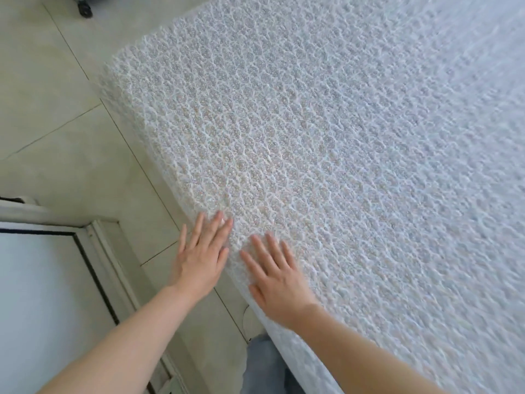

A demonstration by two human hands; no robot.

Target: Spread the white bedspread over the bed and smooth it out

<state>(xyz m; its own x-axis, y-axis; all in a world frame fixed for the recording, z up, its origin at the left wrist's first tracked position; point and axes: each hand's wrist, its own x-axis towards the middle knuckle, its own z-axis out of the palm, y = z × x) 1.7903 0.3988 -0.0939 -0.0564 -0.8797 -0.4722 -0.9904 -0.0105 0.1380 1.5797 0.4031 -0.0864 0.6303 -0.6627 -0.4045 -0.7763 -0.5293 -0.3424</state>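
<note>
The floor (56, 115) is made of big pale tiles with thin lines between them. At the lower left there is a white frame with a dark edge (93, 268), maybe a door or a window; it is hard to tell which. At the top left a small black wheel (85, 9) stands on the floor. A bit of blue-grey cloth (261, 365) shows at the bottom, next to the bed.

The white bedspread (326, 143) lies over the bed and fills most of the view. It is bumpy, with a pattern like little round nets in rows. It hangs over the near edge and the corner. It looks flat.

The left hand (199, 257) lies flat at the edge of the bedspread, fingers straight, gripping nothing. The right hand (277, 282) lies flat on top just beside it, fingers spread, also gripping nothing.
</note>
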